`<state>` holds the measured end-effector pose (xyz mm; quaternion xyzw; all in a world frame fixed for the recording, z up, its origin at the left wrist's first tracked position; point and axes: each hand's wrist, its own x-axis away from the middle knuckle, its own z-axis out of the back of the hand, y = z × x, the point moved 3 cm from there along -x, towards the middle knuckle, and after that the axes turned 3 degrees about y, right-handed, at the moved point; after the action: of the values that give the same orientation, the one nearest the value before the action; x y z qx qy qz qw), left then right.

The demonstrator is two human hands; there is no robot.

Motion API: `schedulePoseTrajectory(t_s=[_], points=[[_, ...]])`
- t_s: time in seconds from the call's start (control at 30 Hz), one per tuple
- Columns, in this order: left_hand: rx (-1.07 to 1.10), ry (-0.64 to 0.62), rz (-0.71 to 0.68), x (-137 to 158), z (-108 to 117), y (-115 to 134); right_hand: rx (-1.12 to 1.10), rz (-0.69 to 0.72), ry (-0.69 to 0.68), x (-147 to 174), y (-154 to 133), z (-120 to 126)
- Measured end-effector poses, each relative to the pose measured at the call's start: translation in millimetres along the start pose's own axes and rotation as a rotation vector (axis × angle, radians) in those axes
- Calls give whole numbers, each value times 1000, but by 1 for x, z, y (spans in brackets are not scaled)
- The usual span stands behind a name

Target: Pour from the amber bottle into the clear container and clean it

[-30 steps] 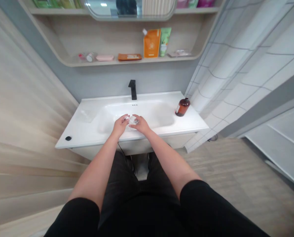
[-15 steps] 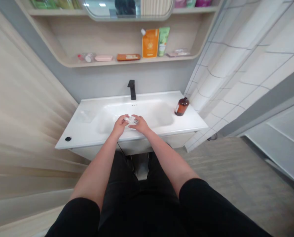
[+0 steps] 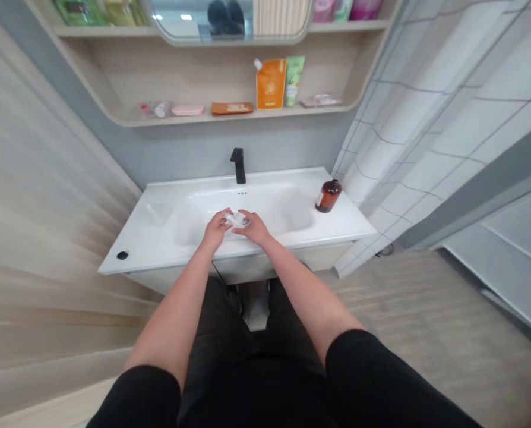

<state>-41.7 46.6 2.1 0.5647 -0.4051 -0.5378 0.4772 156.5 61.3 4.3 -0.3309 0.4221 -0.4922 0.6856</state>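
Observation:
Over the front part of the white sink basin (image 3: 287, 205), both hands hold a small clear-and-white object (image 3: 237, 220), too small and blurred to name. My left hand (image 3: 215, 230) has its fingers curled at the object's left side. On the opposite side, my right hand (image 3: 255, 228) grips it with thumb and fingers bent round the edge. A black faucet (image 3: 238, 166) rises behind the basin, apart from the hands.
An amber bottle (image 3: 328, 197) stands on the counter's right. To the left lie a clear, flat item (image 3: 158, 213) and a black round piece (image 3: 122, 255). Above, a shelf (image 3: 185, 120) bears an orange pouch (image 3: 271, 84), a green tube (image 3: 294, 82) and a pink case (image 3: 187, 110).
The camera view has tilted up slightly, so the shelf and counter sit a little lower. Both hands stay on the small object, with only a slight shift of the fingers.

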Motion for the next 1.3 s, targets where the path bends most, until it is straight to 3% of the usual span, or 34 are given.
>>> schedulePoseTrajectory(t_s=[0.2, 0.37, 0.63, 0.93, 1.17, 1.3], points=[[-60, 49, -6, -1, -1, 0, -14, 4, -11, -1, 0, 0], [7, -17, 33, 1, -2, 2, -12, -13, -7, -1, 0, 1], [-190, 109, -119, 4, 1, 14, -25, 37, -33, 0, -2, 0], [20, 69, 25, 4, 2, 3, -66, 11, -66, -2, 0, 0], [-39, 105, -34, 4, 1, 7, -101, -9, -28, -4, 1, -3], [-85, 137, 13, 2, -7, 7, -149, -5, 9, -4, 1, -5]])
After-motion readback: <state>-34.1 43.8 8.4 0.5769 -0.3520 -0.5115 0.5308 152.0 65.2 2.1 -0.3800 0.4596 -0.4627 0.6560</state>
